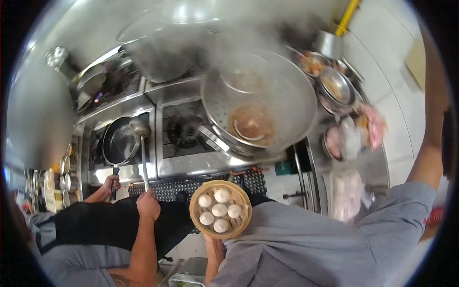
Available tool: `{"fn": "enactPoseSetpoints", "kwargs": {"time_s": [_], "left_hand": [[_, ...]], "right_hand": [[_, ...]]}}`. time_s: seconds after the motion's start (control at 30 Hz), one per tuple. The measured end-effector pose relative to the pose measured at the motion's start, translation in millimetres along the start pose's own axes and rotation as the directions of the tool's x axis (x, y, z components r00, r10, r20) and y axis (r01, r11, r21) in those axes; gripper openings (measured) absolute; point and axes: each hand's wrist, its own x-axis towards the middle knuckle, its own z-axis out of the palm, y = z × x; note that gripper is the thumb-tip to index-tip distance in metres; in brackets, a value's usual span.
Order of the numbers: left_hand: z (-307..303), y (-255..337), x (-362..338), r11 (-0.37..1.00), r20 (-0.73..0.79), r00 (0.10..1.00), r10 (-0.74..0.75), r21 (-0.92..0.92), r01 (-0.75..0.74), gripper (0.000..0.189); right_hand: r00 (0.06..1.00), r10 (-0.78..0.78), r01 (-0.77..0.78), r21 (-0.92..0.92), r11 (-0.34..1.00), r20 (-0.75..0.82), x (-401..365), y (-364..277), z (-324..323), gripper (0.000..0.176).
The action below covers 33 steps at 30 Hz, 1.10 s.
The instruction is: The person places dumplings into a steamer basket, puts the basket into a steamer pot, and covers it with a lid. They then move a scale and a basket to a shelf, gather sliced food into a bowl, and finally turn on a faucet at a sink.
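Note:
A round bamboo steamer basket (195, 217) is held level in front of my body, with several white pleated buns (219, 210) inside. My left hand (213, 243) supports the basket from below; most of its fingers are hidden under it. At the right edge my right arm (432, 153) stretches upward, and its hand lies outside the view. Ahead of the basket stands a large, perforated metal steamer (287, 107) on the stove. Steam rises from it, and a bowl with reddish-brown contents (252, 123) sits on its top.
At left, a co-worker's hands (148, 205) hold a ladle (145, 162) and a black frying pan (120, 143) over a burner. Metal bowls of food (337, 85), a pink plastic bag (374, 125) and a wrapped white package (345, 191) crowd the right counter. Steam blurs the back.

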Motion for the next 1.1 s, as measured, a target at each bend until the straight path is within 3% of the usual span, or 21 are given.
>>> {"fn": "enactPoseSetpoints", "kwargs": {"time_s": [0.03, 0.07, 0.13, 0.17, 0.2, 0.23, 0.27, 0.3, 0.37, 0.4, 0.43, 0.47, 0.5, 0.57, 0.6, 0.67, 0.83, 0.9, 0.93, 1.07, 1.1], "left_hand": [[4, -4, -3, 1.000, -0.085, 0.996, 0.014, 0.005, -0.013, 0.034], [10, -9, -2, 1.000, -0.169, 0.985, 0.024, 0.012, -0.022, 0.032], [22, -12, 6, 0.999, -0.228, 0.974, 0.004, 0.045, 0.006, 0.032], [22, -13, 11, 0.997, -0.297, 0.954, 0.042, 0.081, -0.019, 0.033], [21, -26, 17, 0.997, -0.310, 0.951, 0.014, 0.079, 0.011, 0.033], [20, -18, 33, 0.873, -0.318, 0.947, 0.052, 0.475, 0.111, 0.032], [21, -16, 49, 0.591, -0.312, 0.946, 0.092, 0.781, 0.200, 0.031], [19, -17, 61, 0.204, -0.295, 0.948, 0.123, 0.942, 0.267, 0.030], [20, -5, 81, -0.622, -0.217, 0.967, 0.137, 0.741, 0.254, 0.028], [23, 5, 88, -0.896, -0.171, 0.978, 0.121, 0.405, 0.182, 0.027], [9, -2, 100, -0.898, -0.162, 0.977, 0.136, 0.396, 0.191, 0.027], [-15, 7, 114, -0.991, -0.066, 0.998, 0.009, 0.129, 0.018, 0.021], [-37, 24, 123, -0.977, -0.015, 0.991, -0.134, -0.165, -0.135, 0.019], [16, 22, 136, -0.937, -0.019, 0.971, -0.236, -0.262, -0.233, 0.019], [6, 24, 146, -0.937, -0.048, 0.967, -0.250, -0.240, -0.254, 0.019], [-10, 16, 153, -0.921, -0.012, 0.957, -0.288, -0.272, -0.280, 0.019], [-10, 4, 162, -0.899, -0.105, 0.950, -0.292, -0.309, -0.311, 0.022], [-12, -2, 160, -0.867, -0.002, 0.940, -0.341, -0.387, -0.315, 0.017], [-11, -6, 159, -0.882, -0.107, 0.946, -0.307, -0.341, -0.325, 0.018], [-18, 2, 155, -0.875, -0.068, 0.919, -0.389, -0.287, -0.391, 0.018], [-20, 5, 154, -0.862, 0.061, 0.885, -0.462, -0.266, -0.432, 0.018]], "right_hand": [[0.999, 0.045, -0.045, -0.014, 0.999, 0.018, -34, -17, 7, 0.038], [0.996, 0.071, -0.081, 0.252, 0.964, 0.048, -73, -32, 31, 0.036], [0.991, 0.106, -0.133, 0.718, 0.684, 0.083, -147, -48, 91, 0.035], [0.855, 0.075, -0.442, 0.645, 0.623, 0.513, -183, -46, 115, 0.033], [0.817, 0.055, -0.551, 0.749, 0.367, 0.574, -232, -54, 170, 0.025], [0.558, 0.129, -0.823, 0.566, -0.045, 0.820, -253, -82, 212, 0.027], [0.473, 0.182, -0.732, 0.499, -0.464, 0.862, -293, -105, 275, 0.032], [0.412, 0.256, -0.506, 0.454, -0.734, 0.874, -333, -132, 337, 0.035], [0.052, 0.423, -0.203, 0.424, -0.882, 0.905, -415, -176, 447, 0.047], [-0.133, 0.448, -0.064, 0.444, -0.894, 0.884, -450, -189, 498, 0.052], [-0.224, 0.428, 0.067, 0.452, -0.889, 0.875, -518, -187, 552, 0.054], [-0.304, 0.385, 0.197, 0.453, -0.869, 0.871, -529, -184, 570, 0.057], [-0.274, 0.387, 0.198, 0.446, -0.873, 0.880, -536, -177, 589, 0.057], [-0.332, 0.506, 0.479, 0.604, -0.637, 0.796, -508, -167, 579, 0.054], [-0.314, 0.506, 0.485, 0.594, -0.642, 0.803, -498, -157, 583, 0.054], [-0.437, 0.450, 0.616, 0.623, -0.481, 0.779, -491, -140, 596, 0.052], [-0.386, 0.438, 0.631, 0.579, -0.517, 0.812, -507, -112, 627, 0.047], [-0.517, 0.307, 0.659, 0.601, -0.452, 0.799, -526, -108, 646, 0.050], [-0.582, 0.329, 0.576, 0.662, -0.479, 0.744, -528, -114, 648, 0.054], [-0.519, 0.296, 0.621, 0.592, -0.514, 0.802, -527, -129, 640, 0.051], [-0.421, 0.313, 0.704, 0.524, -0.480, 0.851, -532, -128, 642, 0.057]]}}
